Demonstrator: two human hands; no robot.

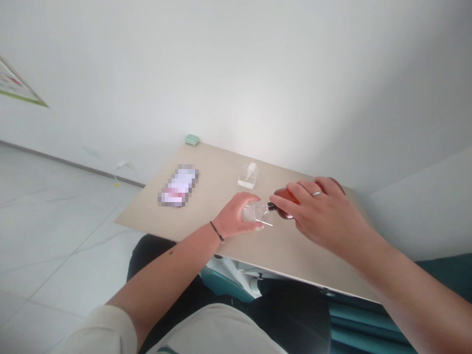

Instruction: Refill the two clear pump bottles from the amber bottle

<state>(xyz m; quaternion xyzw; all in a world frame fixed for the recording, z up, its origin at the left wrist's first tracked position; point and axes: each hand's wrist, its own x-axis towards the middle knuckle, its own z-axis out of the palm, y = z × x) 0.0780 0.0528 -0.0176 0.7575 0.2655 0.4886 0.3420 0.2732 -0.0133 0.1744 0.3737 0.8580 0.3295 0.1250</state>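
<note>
Brown bottle (282, 193) and clear bottle (253, 211), neck to neck

From my remote seat I see the left hand (239, 215) curled around the clear bottle, thumb and fingers on opposite sides, and the right hand (320, 212) wrapped over the brown bottle, tipped well over above the smooth beige worktop (313, 258). Its dark threaded neck (272, 206) meets the clear mouth; whether liquid runs, I cannot tell. I'd judge the brown bottle stiff and the heavier, best gripped round its body; the clear one seems hard, perhaps slippery, so I'd favour its sides. Beyond lie a flat, pixelated phone (179, 187) and a boxy transparent container (246, 179) with a white top. Farthest, a small rounded green case (192, 140) sits before the plain white wall (250, 73).
</note>
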